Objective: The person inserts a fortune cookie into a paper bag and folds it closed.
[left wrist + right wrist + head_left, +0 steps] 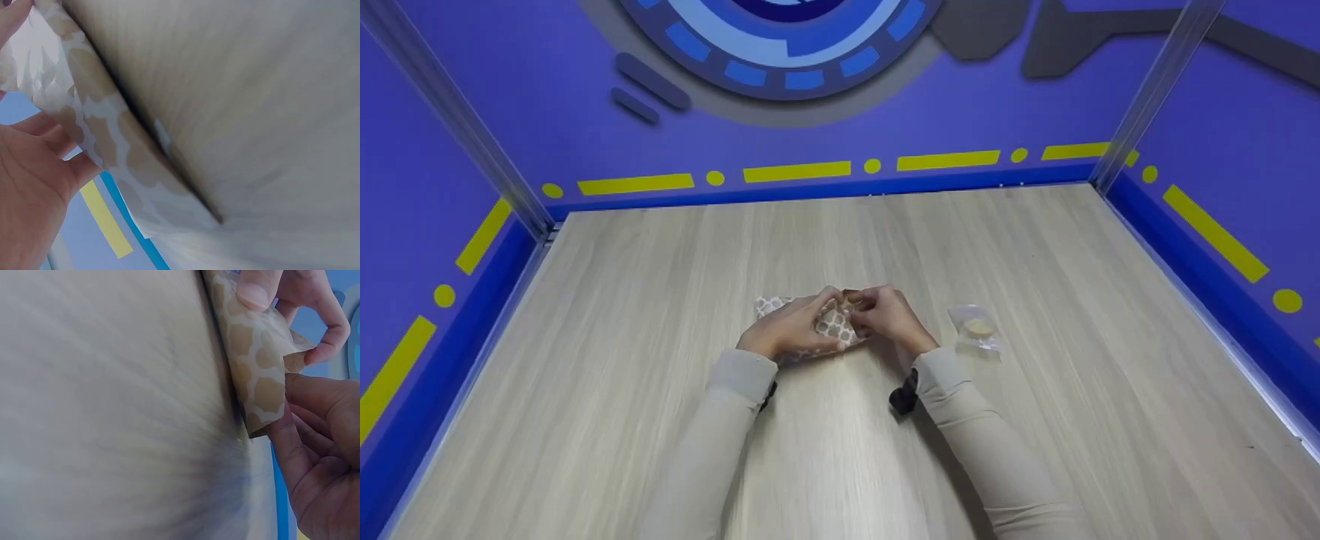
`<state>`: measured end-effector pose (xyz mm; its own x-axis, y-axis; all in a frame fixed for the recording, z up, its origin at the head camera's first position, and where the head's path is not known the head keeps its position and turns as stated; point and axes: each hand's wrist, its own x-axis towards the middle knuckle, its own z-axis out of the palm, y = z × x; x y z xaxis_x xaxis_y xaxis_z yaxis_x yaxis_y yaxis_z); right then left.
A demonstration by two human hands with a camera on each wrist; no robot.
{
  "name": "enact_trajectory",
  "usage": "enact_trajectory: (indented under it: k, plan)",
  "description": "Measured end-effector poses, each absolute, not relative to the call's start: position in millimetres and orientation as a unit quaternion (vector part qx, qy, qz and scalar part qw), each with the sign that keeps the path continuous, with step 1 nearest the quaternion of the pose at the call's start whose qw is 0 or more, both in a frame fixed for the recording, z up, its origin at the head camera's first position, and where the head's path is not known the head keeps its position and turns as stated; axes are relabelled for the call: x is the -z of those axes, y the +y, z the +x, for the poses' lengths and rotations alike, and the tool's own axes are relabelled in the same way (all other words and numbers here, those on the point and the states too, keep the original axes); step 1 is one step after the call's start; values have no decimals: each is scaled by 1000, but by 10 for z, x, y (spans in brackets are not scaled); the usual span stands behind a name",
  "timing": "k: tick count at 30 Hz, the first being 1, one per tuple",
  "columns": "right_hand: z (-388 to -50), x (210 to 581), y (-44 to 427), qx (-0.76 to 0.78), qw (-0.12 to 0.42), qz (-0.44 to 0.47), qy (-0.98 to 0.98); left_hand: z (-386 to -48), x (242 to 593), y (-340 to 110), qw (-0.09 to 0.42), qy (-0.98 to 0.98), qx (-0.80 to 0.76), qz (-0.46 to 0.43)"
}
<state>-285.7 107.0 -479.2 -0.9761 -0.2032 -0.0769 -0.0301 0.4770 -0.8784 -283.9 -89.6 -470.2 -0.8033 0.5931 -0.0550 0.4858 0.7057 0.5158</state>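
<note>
A paper piece with a tan and white pattern [834, 324] lies low over the table between the two hands. My left hand [793, 328] grips it from the left, thumb on the near side and fingers over the far side; in the right wrist view the left thumb presses on the patterned paper [267, 391]. At the paper's right end my right hand [889, 319] pinches its edge; the right wrist view shows the right fingers [320, 394] against that end. In the left wrist view the left hand [36, 180] is behind the paper [107, 129].
To the right of the right hand, a small clear bag [978, 328] with a pale round item inside lies on the wooden table [660, 262]. Blue-purple walls with yellow marks [796, 172] stand around the back and sides.
</note>
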Motion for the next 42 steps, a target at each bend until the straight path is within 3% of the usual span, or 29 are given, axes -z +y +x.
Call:
enact_trajectory:
  k: [11, 21, 30, 42]
  plan:
    - [-2852, 4824, 1086, 534, 107, -68, 836, -2834, 4713, -901, 122, 915, -257, 287]
    - [-2863, 4798, 1231, 570, 73, -26, 818, -2838, 4711, -895, 121, 921, -247, 275]
    - [-2891, 4770, 1233, 638, 146, -2, 757, -2836, 4696, -900, 123, 922, -248, 269]
    - [-2879, 4744, 1196, 636, 192, -38, 747, -2836, 4699, -874, 115, 921, -232, 290]
